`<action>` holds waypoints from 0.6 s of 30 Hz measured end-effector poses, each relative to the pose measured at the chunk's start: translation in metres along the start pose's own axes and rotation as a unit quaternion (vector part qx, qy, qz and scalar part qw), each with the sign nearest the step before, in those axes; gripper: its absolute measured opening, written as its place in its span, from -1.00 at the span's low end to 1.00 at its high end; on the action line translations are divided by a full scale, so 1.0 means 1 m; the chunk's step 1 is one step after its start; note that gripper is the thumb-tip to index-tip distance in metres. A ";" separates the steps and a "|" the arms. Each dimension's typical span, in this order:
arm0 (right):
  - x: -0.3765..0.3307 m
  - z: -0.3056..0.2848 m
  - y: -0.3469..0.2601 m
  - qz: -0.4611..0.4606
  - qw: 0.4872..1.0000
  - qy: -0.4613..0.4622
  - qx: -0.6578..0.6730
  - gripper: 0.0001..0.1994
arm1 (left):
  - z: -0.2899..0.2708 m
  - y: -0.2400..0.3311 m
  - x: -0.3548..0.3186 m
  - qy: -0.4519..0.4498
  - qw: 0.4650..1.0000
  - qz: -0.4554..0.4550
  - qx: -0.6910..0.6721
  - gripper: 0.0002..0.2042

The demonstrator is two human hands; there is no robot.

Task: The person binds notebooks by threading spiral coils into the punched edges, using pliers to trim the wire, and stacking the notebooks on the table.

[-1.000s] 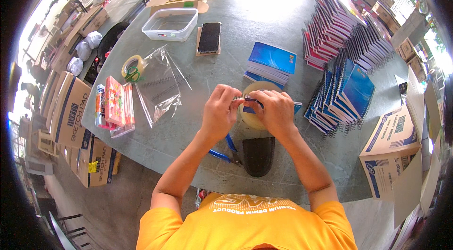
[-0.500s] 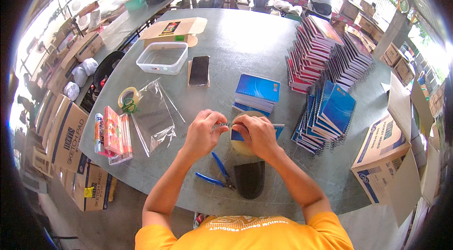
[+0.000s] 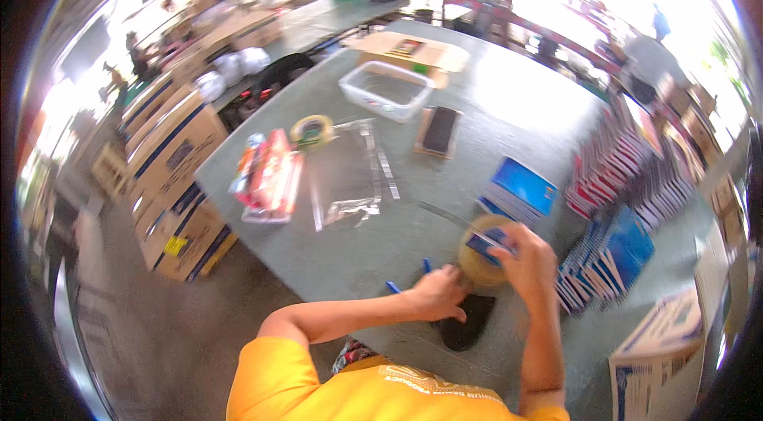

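Pinching the blue notebook [image 3: 482,244] by its near end, the right hand [image 3: 528,250] has thumb and fingers pressed together on it. The notebook points toward nine o'clock from that hand, above a wide roll of tape [image 3: 479,273] on the counter [image 3: 381,242]; whether the two touch, I cannot tell. A thin dark coil strip [image 3: 442,213] runs off toward ten o'clock from the notebook, and blur hides whether they are joined.

At eight o'clock from the right hand, the left hand [image 3: 439,294] is spread low over the pliers [image 3: 427,265], with fingers bent. The blue handles show at about eleven and nine o'clock from it, but I cannot tell whether it grips them. A black pad [image 3: 469,327] lies just beside that hand, between four and five o'clock.

Around the right hand, a short stack of blue notebooks [image 3: 524,185] sits at twelve o'clock, a leaning row of blue notebooks [image 3: 628,250] at three, red-edged notebooks [image 3: 600,170] between one and two, and a cardboard carton [image 3: 656,353] at four.

From the left hand, a clear plastic sleeve [image 3: 347,170] and a small roll of tape [image 3: 306,131] lie toward eleven o'clock, bright packets [image 3: 270,182] toward ten, and a phone [image 3: 439,131] at twelve. Beyond, a clear tub [image 3: 387,109] stands between eleven and twelve.
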State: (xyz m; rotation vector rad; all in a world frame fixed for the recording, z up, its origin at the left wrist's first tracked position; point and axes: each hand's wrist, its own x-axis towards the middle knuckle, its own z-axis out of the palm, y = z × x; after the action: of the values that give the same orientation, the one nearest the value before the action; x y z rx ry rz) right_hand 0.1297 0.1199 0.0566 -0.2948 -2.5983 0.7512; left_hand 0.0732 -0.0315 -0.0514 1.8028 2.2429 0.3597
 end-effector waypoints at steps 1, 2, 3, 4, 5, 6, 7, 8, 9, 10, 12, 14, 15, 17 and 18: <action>-0.006 -0.009 0.014 0.009 0.999 -0.021 -0.023 -0.76 | 0.015 -0.004 0.002 -0.030 0.996 0.079 0.033 -0.48; -0.014 -0.013 0.029 0.078 0.995 -0.002 0.065 -0.77 | 0.015 -0.001 0.004 0.029 0.995 0.071 -0.063 -0.44; -0.022 -0.019 0.047 0.152 0.978 0.018 0.144 -0.77 | 0.011 0.004 0.007 0.092 0.980 0.074 -0.159 -0.40; -0.032 -0.020 0.077 0.131 0.974 0.055 0.175 -0.77 | -0.020 0.013 0.009 -0.002 0.960 0.014 -0.280 -0.40; -0.036 -0.010 0.097 0.113 0.966 0.089 0.213 -0.77 | -0.041 0.016 0.006 0.020 0.956 -0.010 -0.293 -0.45; -0.036 0.000 0.098 0.109 0.948 0.087 0.287 -0.76 | -0.057 0.014 0.003 0.038 0.951 -0.032 -0.307 -0.49; -0.039 0.005 0.095 0.105 0.928 0.098 0.344 -0.76 | -0.068 0.003 -0.001 0.147 0.936 -0.003 -0.321 -0.59; -0.042 0.010 0.098 0.103 0.899 0.107 0.413 -0.75 | -0.086 -0.006 -0.002 0.252 0.921 0.009 -0.298 -0.65; -0.045 0.011 0.105 0.115 0.902 0.068 0.411 -0.75 | -0.105 -0.008 -0.001 0.349 0.898 -0.037 -0.266 -0.68; -0.043 0.011 0.113 0.130 0.903 0.035 0.408 -0.74 | -0.118 -0.008 0.000 0.439 0.864 -0.079 -0.232 -0.71; -0.030 0.028 0.118 0.023 0.934 0.038 0.355 -0.71 | -0.099 -0.024 0.003 0.245 0.953 -0.112 -0.140 -0.69; -0.018 0.027 0.090 0.016 0.946 0.036 0.322 -0.75 | -0.081 -0.026 -0.010 0.178 0.974 -0.081 -0.119 -0.65; -0.018 0.025 0.089 0.041 0.937 0.021 0.345 -0.74 | -0.087 -0.025 -0.013 0.223 0.963 -0.036 -0.144 -0.62; -0.026 0.021 0.093 0.095 0.920 0.006 0.381 -0.73 | -0.117 -0.021 -0.005 0.418 0.902 -0.040 -0.097 -0.56; -0.027 0.019 0.093 0.116 0.911 -0.003 0.396 -0.73 | -0.112 -0.020 0.000 0.368 0.921 -0.060 -0.112 -0.57</action>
State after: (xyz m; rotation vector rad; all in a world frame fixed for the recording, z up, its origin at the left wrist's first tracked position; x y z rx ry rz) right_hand 0.1532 0.1803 -0.0184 -0.3386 -2.0491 1.7918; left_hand 0.0167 -0.0404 0.0471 1.5503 2.5943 1.4045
